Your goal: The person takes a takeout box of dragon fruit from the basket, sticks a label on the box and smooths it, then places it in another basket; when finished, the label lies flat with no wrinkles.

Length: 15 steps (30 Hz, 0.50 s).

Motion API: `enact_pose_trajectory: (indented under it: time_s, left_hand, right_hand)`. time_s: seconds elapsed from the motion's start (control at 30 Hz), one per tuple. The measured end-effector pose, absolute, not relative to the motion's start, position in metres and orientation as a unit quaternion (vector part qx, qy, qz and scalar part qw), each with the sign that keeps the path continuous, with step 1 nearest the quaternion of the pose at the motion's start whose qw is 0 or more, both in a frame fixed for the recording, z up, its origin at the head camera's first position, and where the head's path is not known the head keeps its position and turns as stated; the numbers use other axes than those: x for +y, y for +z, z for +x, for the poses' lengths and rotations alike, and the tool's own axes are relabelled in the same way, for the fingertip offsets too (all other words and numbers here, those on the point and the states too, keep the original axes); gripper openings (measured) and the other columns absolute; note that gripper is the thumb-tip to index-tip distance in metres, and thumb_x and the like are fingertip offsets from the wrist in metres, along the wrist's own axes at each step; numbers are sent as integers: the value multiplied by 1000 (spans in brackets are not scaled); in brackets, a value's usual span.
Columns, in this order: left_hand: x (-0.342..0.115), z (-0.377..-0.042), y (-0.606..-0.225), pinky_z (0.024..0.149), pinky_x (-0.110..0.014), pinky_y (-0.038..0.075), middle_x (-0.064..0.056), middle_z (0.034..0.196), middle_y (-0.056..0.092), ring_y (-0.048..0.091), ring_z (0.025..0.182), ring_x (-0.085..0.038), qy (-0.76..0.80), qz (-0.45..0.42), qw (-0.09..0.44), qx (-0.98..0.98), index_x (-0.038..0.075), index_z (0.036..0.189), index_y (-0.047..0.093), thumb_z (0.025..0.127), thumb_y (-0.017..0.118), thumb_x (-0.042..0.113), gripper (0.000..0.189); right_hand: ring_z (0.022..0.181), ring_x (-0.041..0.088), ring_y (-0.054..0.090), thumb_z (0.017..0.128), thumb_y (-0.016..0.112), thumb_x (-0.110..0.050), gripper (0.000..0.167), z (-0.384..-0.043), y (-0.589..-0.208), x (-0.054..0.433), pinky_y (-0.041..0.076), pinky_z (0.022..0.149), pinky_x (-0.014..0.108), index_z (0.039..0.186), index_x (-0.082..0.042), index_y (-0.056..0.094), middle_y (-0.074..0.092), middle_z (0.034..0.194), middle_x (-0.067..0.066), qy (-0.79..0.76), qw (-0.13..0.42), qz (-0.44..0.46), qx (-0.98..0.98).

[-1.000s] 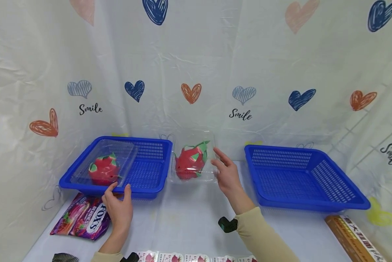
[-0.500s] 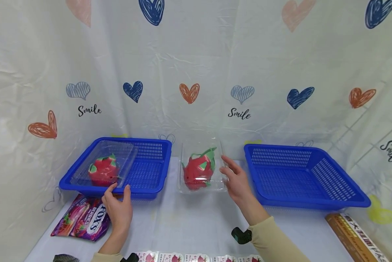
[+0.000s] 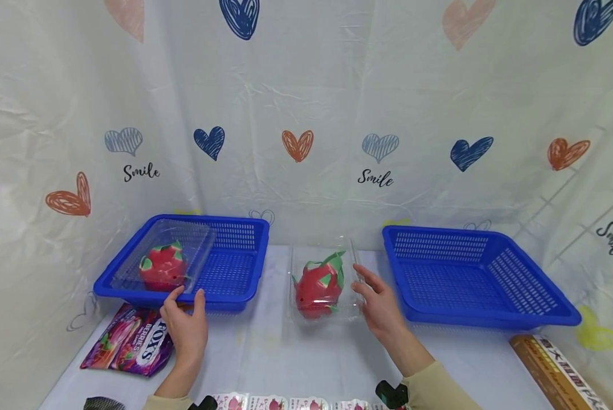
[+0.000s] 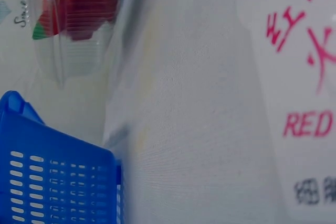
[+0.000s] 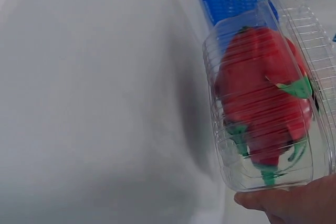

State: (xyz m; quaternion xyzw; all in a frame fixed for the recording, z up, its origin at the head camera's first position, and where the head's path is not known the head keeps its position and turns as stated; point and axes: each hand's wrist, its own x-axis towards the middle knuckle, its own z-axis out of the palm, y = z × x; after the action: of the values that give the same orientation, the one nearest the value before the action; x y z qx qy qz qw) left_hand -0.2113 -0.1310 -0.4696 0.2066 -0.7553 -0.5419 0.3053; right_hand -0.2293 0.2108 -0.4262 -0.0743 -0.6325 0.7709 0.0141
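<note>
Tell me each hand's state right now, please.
Left hand: at the left blue plastic basket; grip cannot be told.
Right hand: holding a clear rectangular plastic box.

Left fingers [image 3: 172,298] parted, right fingers [image 3: 371,277] bent, pinching

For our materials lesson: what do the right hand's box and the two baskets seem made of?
Box: thin, glossy clear plastic, apparently, by its see-through ribbed walls and highlights.
Left basket and right basket: probably moulded plastic, smooth, judging by even blue colour and regular slots.
</note>
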Motion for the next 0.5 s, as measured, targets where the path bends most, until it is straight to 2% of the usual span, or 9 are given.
enact_pose_trajectory:
  time_s: [0.3,0.4,0.5]
  left_hand:
    - [-133,-212,-471,87,-31,36,-21,124,37,46,110,-35,-541,204,300,-758,5,138,39,100,54,37,52]
    - [-133,-211,-471,87,-32,36,-21,124,37,45,110,-35,-541,204,300,-758,4,138,39,100,54,37,52]
    - [-132,-211,-472,87,-33,36,-21,124,37,45,110,-35,-539,204,301,-759,4,138,39,100,54,36,52]
  right_hand:
    - [113,23,43,95,53,-1,52,-222,-437,216,31,105,46,146,-8,45,32,148,11,779,17,-82,-621]
    - [114,23,42,95,54,-2,53,-220,-440,218,30,105,47,146,-6,43,31,148,12,781,18,-84,-619]
    - [113,21,41,94,55,-3,53,-219,-443,221,36,98,39,146,-7,44,32,146,12,777,22,-96,-622]
